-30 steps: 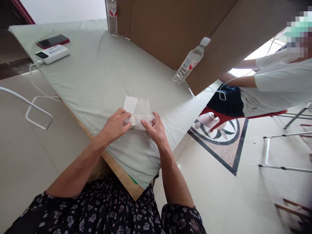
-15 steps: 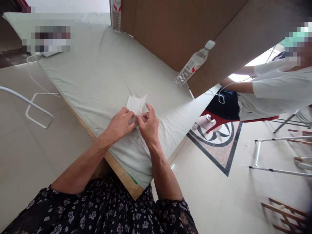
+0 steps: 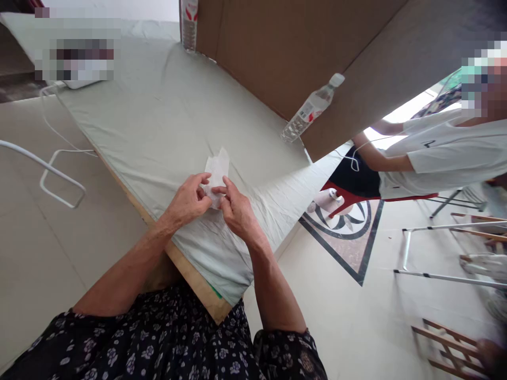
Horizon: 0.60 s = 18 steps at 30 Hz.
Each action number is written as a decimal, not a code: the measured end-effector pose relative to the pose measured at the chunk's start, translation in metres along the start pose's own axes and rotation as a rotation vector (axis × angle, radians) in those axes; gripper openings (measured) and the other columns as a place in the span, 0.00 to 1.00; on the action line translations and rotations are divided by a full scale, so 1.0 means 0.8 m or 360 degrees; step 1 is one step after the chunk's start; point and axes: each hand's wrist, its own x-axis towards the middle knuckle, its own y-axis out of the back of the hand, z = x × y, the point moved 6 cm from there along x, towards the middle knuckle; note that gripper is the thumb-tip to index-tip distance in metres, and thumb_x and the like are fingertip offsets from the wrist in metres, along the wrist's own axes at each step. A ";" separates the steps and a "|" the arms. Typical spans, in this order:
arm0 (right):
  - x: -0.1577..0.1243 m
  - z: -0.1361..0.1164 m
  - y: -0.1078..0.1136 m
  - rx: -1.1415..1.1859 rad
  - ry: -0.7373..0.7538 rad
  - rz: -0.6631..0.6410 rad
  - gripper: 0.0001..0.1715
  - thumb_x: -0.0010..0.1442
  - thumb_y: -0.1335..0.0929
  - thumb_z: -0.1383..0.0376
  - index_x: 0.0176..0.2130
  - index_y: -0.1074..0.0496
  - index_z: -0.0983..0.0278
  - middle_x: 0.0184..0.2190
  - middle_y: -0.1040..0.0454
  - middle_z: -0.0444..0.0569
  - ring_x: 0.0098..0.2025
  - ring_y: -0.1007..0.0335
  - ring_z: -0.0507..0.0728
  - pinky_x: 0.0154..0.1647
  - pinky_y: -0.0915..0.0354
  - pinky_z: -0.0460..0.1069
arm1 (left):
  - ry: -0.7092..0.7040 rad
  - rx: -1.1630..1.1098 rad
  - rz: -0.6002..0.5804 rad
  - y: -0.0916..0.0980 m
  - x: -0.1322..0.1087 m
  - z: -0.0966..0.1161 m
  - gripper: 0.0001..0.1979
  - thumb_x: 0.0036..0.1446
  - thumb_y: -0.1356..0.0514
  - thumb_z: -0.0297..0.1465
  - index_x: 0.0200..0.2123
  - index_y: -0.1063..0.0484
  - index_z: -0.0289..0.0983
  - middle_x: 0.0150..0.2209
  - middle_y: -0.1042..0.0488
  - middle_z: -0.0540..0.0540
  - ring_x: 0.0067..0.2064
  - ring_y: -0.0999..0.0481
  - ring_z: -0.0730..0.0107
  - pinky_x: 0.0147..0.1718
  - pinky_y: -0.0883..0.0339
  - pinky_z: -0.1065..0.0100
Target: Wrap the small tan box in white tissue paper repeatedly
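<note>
A small piece of thin white paper (image 3: pixel 217 168), like a tissue, lies on the pale green cloth near the table's corner. Its right side is folded over, and its upper end comes to an uneven point. At its left edge is my left hand (image 3: pixel 189 198), fingers curved, with a gap between thumb and forefinger. My right hand (image 3: pixel 236 210) reaches over the lower right part, its fingers apart and the fingertips on or just above the paper. The fingers partly cover the lower end of the paper.
A clear water bottle (image 3: pixel 311 112) leans against a large brown cardboard panel (image 3: pixel 269 58); another bottle (image 3: pixel 189 29) stands farther back. A white cable (image 3: pixel 59 153) hangs off the left edge. Beyond the panel sits a person in a white shirt (image 3: pixel 447 158). Wooden racks (image 3: pixel 447 343) are at right.
My hands have moved slightly apart, and their fingers have loosened from the pinch at the paper's lower end. The paper's right flap has turned inward, so it looks narrower.
</note>
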 end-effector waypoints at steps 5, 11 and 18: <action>0.002 0.004 0.002 -0.0013 0.0085 -0.0102 0.37 0.65 0.40 0.73 0.71 0.43 0.62 0.59 0.21 0.55 0.42 0.20 0.56 0.57 0.26 0.60 | -0.0026 0.0047 0.0281 -0.002 -0.006 0.005 0.08 0.53 0.36 0.29 0.38 0.28 0.37 0.40 0.26 0.48 0.29 0.32 0.75 0.38 0.29 0.65; 0.027 0.046 0.030 0.0356 -0.0233 0.0173 0.29 0.62 0.34 0.66 0.63 0.33 0.62 0.50 0.19 0.53 0.31 0.24 0.51 0.39 0.24 0.51 | -0.0088 0.0151 0.0205 -0.015 -0.002 0.008 0.07 0.53 0.37 0.25 0.37 0.29 0.38 0.38 0.30 0.49 0.32 0.32 0.73 0.39 0.30 0.66; 0.070 0.089 0.022 0.0500 -0.0716 0.0059 0.43 0.56 0.25 0.57 0.64 0.36 0.70 0.40 0.20 0.53 0.29 0.25 0.54 0.18 0.41 0.45 | -0.0111 0.0197 0.0134 -0.014 -0.003 0.005 0.16 0.55 0.38 0.27 0.49 0.25 0.38 0.40 0.30 0.48 0.33 0.31 0.72 0.41 0.28 0.65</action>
